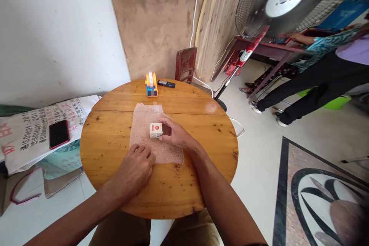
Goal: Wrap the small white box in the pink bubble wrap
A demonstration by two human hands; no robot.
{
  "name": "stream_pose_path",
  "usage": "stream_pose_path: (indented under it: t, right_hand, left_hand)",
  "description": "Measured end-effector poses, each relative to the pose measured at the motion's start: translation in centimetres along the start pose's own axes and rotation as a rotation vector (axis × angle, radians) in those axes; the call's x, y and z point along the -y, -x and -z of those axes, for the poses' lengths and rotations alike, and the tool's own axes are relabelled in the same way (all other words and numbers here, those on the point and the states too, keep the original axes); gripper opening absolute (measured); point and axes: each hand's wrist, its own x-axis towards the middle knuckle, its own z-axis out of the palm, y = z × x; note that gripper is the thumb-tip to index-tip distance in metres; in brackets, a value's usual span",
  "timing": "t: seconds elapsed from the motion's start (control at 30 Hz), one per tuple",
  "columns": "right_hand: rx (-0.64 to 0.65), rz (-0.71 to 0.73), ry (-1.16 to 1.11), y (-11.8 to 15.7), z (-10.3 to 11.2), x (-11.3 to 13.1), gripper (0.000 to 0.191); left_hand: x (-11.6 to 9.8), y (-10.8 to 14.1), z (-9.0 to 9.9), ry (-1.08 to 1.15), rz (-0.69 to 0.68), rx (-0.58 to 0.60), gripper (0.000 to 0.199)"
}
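A small cream box with red print [156, 130] rests on a sheet of bubble wrap [144, 123] on the round wooden table [106, 134]. My right hand [176, 133] is at the box's right side, thumb and fingers curved around that edge. My left hand [137, 166] lies at the near left edge of the bubble wrap, its fingers bent and close together, below the box and apart from it. What is under its fingers, if anything, is hidden.
Beyond the wrap stand a tape dispenser [151, 84] and a dark handheld object [166, 83]. A phone [59, 134] lies on white sacks [77, 109] at left. A large fan [242, 55] and people [311, 84] are at right.
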Motion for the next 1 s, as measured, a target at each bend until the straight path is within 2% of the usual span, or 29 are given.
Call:
stream_pose_path:
  t: [0.23, 0.37, 0.53, 0.63, 0.77, 0.87, 1.0]
  right_hand:
    - [-0.022, -0.004, 0.056, -0.1, -0.4, 0.3, 0.051]
    - [-0.028, 0.005, 0.066, 0.0, -0.5, 0.3, 0.05]
    - [-0.018, 0.019, 0.067, -0.1, -0.2, 0.7, 0.049]
    - [-0.028, 0.002, 0.064, -0.1, 0.0, 0.5, 0.047]
    - [-0.059, 0.007, 0.056, -0.2, -0.2, 0.1, 0.047]
    - [-0.051, -0.031, -0.03, 0.1, -0.4, 0.3, 0.049]
    - [-0.084, -0.17, -0.325, 0.5, 0.2, 1.2, 0.05]
  left_hand:
    - [0.0, 0.7, -0.7, 0.136, 0.032, -0.051, 0.018]
    - [0.2, 0.8, -0.2, 0.147, 0.037, 0.043, 0.014]
    - [-0.1, 0.2, 0.1, 0.017, -0.03, 0.134, 0.02]
    - [-0.2, -0.3, -0.3, -0.033, -0.047, 0.091, 0.013]
    - [0.2, -0.7, 0.0, 0.046, 0.011, -0.004, 0.013]
    - [0.9, -1.4, 1.4, 0.121, 0.125, -0.094, 0.015]
    - [2.4, -3.7, 3.3, 0.178, 0.305, -0.152, 0.012]
